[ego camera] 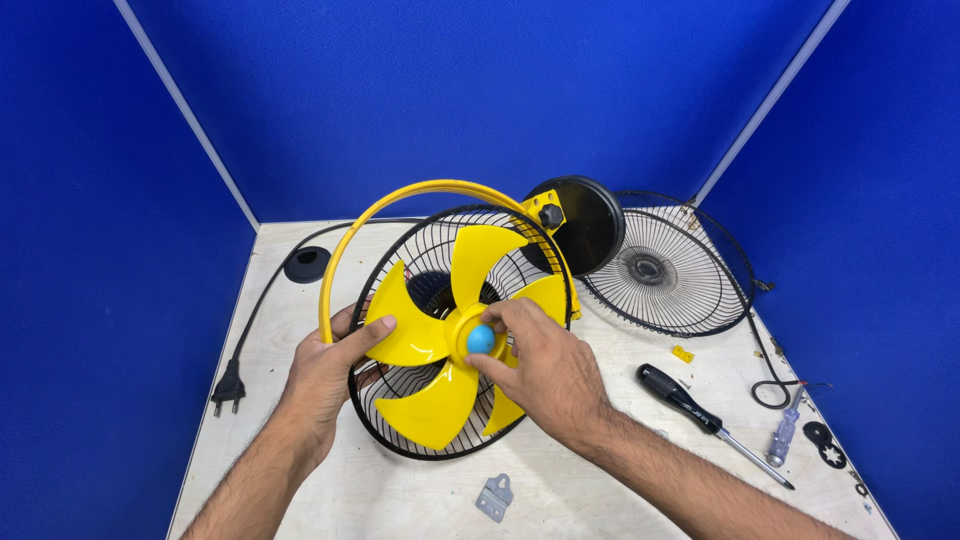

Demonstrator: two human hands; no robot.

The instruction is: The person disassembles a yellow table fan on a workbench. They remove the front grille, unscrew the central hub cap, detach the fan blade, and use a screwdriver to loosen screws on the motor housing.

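Note:
A yellow fan blade [440, 400] sits in the black rear wire grille [400, 440] of a fan with a curved yellow frame [400, 205]. My left hand [330, 375] grips the grille's left rim, thumb pressed on one blade. My right hand [540, 365] pinches the small blue cap [481, 339] at the blade's hub with thumb and fingers. The fan leans tilted on the pale wooden table [400, 500].
A loose black front grille [665, 270] lies at the back right beside the black fan base [590, 225]. A black-handled screwdriver [700, 408], a clear-handled one [783, 435], a metal bracket [494, 497], small washers [825, 445] and a black plug [228, 388] with its cord lie around.

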